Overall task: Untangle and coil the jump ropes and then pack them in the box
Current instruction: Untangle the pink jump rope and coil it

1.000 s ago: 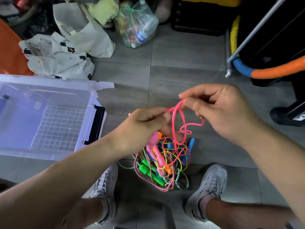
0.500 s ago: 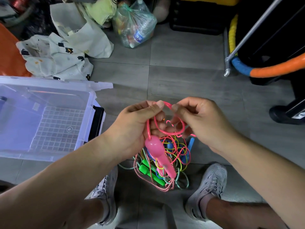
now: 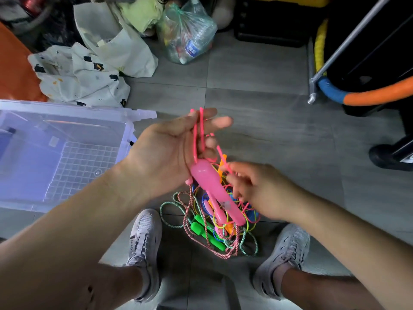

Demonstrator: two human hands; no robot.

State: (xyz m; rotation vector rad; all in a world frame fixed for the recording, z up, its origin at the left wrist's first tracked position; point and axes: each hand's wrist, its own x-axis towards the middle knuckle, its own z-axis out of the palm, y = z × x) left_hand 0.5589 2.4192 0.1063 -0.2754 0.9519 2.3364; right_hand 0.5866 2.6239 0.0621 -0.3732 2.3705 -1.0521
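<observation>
Above the grey tiled floor [image 3: 268, 130], we see a thin pink plastic jump rope [image 3: 196, 135] looped over the straight, spread fingers of a person's left hand [image 3: 174, 148], its palm turned towards us. The rope's bulbous translucent pink handle [image 3: 209, 180] hangs below that palm. The right hand [image 3: 257, 189], lower and to the right, pinches a stretch of the same pink cord between curled fingers. Beneath both hands, between two grey sneakers [image 3: 145, 238], lies a tangled heap of coloured jump ropes [image 3: 201, 231]: green handles, braided cords, yellow and blue loops. An open clear plastic storage box [image 3: 67, 108] sits on the floor at left, cut off by the frame edge. The right fingertips are blurred, and we cannot follow where the pink cord enters the heap.
</observation>
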